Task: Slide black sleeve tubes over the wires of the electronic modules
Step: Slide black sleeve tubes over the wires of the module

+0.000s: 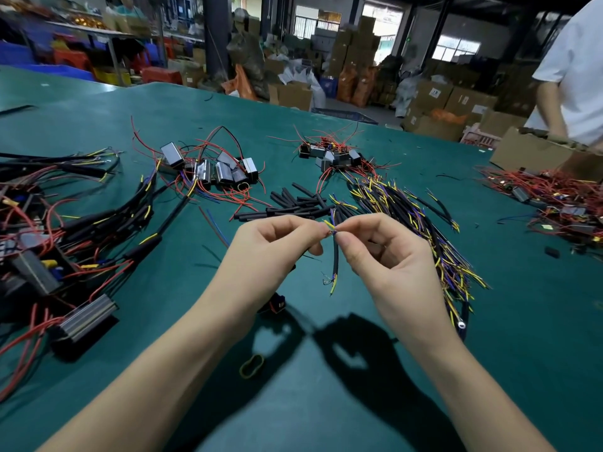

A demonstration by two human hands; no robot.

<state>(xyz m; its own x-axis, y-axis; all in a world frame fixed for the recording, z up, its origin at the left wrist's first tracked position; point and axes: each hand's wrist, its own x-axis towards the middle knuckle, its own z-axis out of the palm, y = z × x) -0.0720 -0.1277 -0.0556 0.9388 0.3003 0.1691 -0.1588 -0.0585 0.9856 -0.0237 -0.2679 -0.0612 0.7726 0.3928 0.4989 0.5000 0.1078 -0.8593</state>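
Both hands are raised above the green table (326,370). My left hand (270,249) pinches the yellow and purple wire ends (330,226) between thumb and fingers. My right hand (385,252) pinches the same wire tips from the right. A short black sheathed cable (335,264) hangs down between the hands, with bare wire ends at its bottom. A dark module (275,303) shows partly below my left wrist. Loose black sleeve tubes (293,203) lie in a pile just beyond the hands.
Modules with red wires lie in heaps at the far middle (208,171), far right of middle (332,156) and the right edge (561,203). Sleeved modules cover the left side (65,243). A bundle of black cables (424,230) lies to the right. A person stands by a cardboard box (535,154).
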